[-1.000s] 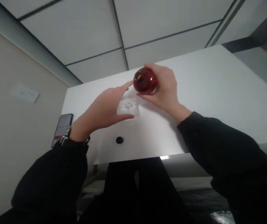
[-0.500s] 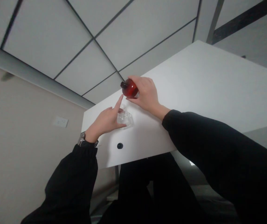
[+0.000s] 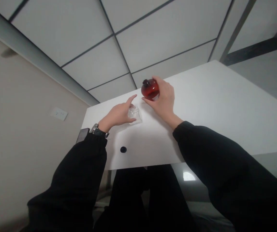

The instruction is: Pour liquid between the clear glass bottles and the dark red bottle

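Note:
A round red bottle (image 3: 150,90) with a dark neck is in my right hand (image 3: 163,98), fingers along its far side and thumb on the near side. It is held above the white table, to the right of a small clear container (image 3: 135,115). My left hand (image 3: 119,114) is around that container at its left side, with the thumb in front and a finger behind it; another finger points up and away. A gap separates the bottle from the container. Liquid inside either one cannot be clearly made out.
The white table (image 3: 201,106) extends to the right, and a round black spot (image 3: 123,149) lies near its front edge. A dark flat object (image 3: 82,134) is by the left edge. A wall socket (image 3: 59,113) is further left.
My right hand and the red bottle have moved right, away from my left hand, and the bottle's neck now points less to the left. The view has shifted. My left hand remains around the clear container.

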Tool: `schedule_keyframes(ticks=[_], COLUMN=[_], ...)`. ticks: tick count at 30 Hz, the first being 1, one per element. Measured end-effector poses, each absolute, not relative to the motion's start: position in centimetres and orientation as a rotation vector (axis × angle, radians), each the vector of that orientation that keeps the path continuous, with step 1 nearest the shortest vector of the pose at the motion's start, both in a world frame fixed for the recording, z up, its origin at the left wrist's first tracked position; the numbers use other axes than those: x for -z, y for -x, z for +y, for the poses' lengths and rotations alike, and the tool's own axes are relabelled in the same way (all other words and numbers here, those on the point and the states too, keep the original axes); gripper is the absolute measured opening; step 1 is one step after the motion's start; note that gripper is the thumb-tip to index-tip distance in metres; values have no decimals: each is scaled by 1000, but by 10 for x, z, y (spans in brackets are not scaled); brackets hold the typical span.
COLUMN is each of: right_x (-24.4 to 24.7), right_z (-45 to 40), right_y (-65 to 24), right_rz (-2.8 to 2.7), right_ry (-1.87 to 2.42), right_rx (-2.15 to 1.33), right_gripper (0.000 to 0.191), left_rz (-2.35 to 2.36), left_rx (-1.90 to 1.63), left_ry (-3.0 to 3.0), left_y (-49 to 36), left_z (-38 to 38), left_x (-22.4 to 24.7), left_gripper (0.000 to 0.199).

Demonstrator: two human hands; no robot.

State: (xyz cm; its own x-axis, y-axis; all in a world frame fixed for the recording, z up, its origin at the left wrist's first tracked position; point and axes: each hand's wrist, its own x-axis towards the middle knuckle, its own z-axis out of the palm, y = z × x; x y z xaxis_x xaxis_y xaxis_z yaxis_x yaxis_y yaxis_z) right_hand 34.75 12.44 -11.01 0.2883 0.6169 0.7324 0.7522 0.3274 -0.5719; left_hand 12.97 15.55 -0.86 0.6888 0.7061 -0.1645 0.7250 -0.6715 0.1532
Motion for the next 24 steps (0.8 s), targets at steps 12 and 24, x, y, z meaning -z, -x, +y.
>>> schedule_keyframes(ticks=[12,24], right_x=[108,76], right_z=[109,72], right_y=[-347,-313], right_rz=[-1449,-1590], right_ry=[1167,1146], right_rx=[250,300], right_gripper=[94,89], left_rz=[1241,817], left_rx=[-277,-398], left_ry=[-2241,-2188], left_y=[9,11], left_z=[149,125], left_x=[34,70], left_gripper=[104,77])
